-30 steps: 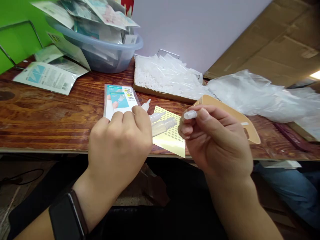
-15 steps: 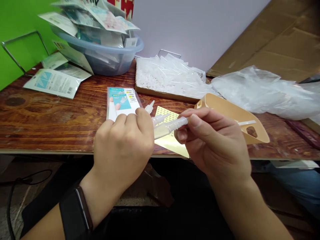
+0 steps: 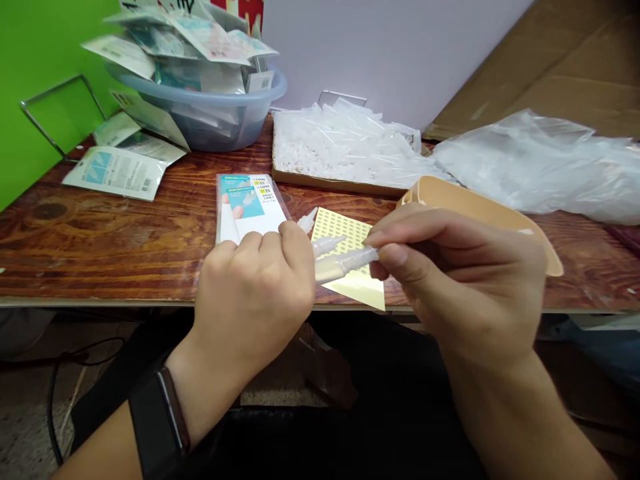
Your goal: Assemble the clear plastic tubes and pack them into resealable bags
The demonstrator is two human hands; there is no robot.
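My left hand (image 3: 255,300) is a fist around several clear plastic tubes with tapered nozzles (image 3: 345,264), which stick out past its thumb side to the right. The thumb and fingertips of my right hand (image 3: 465,280) pinch the tip of the nearest tube. Below the tubes lies a yellow sheet of small dark stickers (image 3: 363,293). Printed cards in clear sleeves (image 3: 250,207) lie just behind my left hand. A tan scoop (image 3: 480,207) is partly hidden by my right hand.
A blue basin (image 3: 220,100) heaped with packaged cards stands at the back left, with loose packages (image 3: 120,170) beside it. A shallow cardboard box (image 3: 340,143) full of clear plastic pieces is behind the cards. Plastic bags (image 3: 540,163) lie at the right.
My right hand has shifted right, toward the tube's end, and covers more of the scoop. My left hand keeps its hold on the tubes. The view has shifted slightly.
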